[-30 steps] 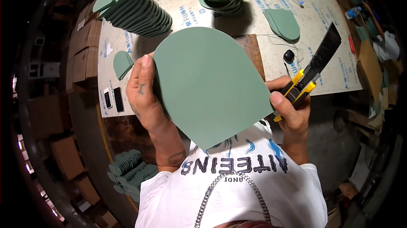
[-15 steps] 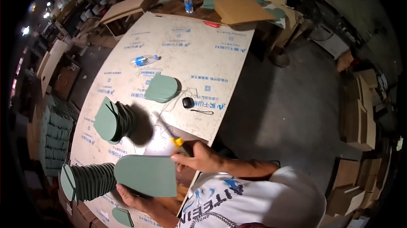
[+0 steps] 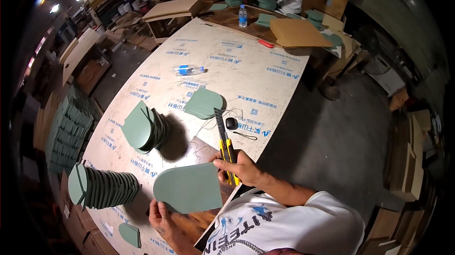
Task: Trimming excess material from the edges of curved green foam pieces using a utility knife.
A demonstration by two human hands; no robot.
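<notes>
1. Panel point(image 3: 189, 188): one, green, flat, one end rounded; between your two hands, above the tabletop point(image 3: 237, 79).
2. Left hand point(image 3: 163, 217): yours; clamped on the panel's lower edge, thumb on its upper face.
3. Right hand point(image 3: 241, 167): yours; clamped on the knife, thumb and fingers also at the panel's squared end.
4. Knife point(image 3: 228, 155): one, yellow and black; blade out, pointing away beyond your right hand.
5. Tall stack point(image 3: 111, 188): green pieces; left of your left hand.
6. Small stack point(image 3: 129, 234): green, few pieces; near your left hand, on its left.
7. Short stack point(image 3: 140, 127): green pieces; beyond your left hand.
8. Flat pile point(image 3: 204, 101): green; beyond your right hand, by the blade's tip.
9. Black gadget point(image 3: 231, 123): corded; beyond your right hand, just beside the blade.
10. Bottle point(image 3: 188, 70): clear, blue label, lying; well beyond your right hand.
</notes>
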